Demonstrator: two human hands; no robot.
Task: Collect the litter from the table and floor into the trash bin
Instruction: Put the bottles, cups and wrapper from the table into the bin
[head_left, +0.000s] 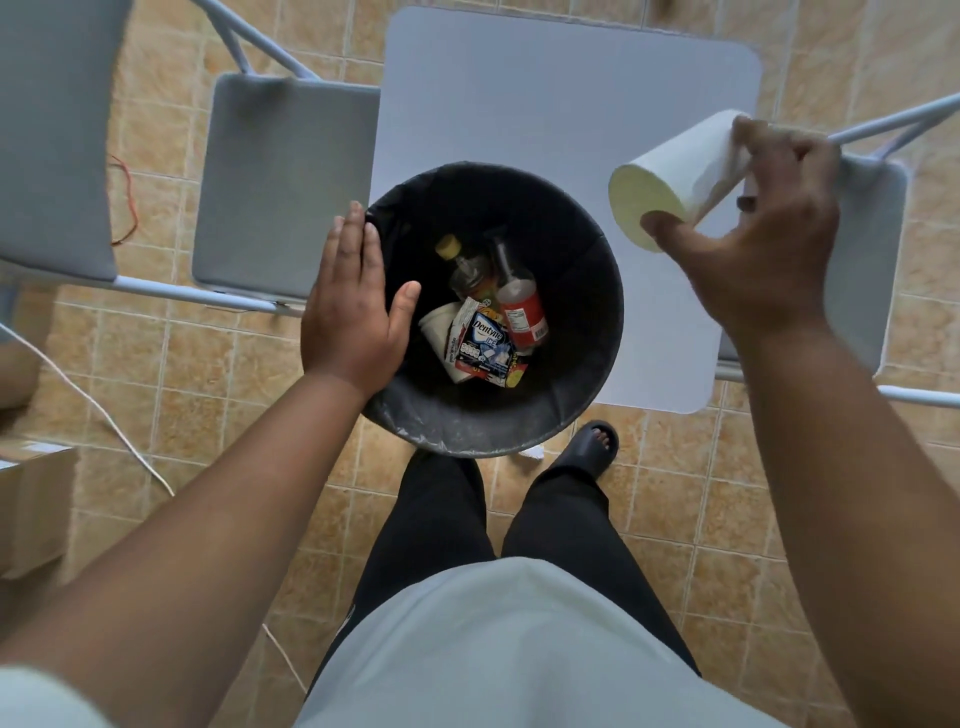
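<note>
The right hand (763, 244) is curled round a white paper cup (680, 176), held on its side just right of the trash bin (597, 322). The flat, straight-fingered left hand (353, 306) is laid at the bin's left rim. Bare table (545, 104) is seen beyond the far rim.

The trash bin (582, 400) is round and black, lined with a dark bag, and sits upright at the near edge of the white bench (545, 104). At its bottom lie a clear bottle with a yellow cap (464, 266), a bottle with a red label (521, 307), a blue gum wrapper (485, 344) and a crumpled white cup (438, 326), all touching. A white paper cup (675, 171) with a pale yellow inside is tilted on its side above the bench, just right of the bin, gripped by the right hand (769, 239). A small white scrap (532, 453) lies on the floor beside the bin.
</note>
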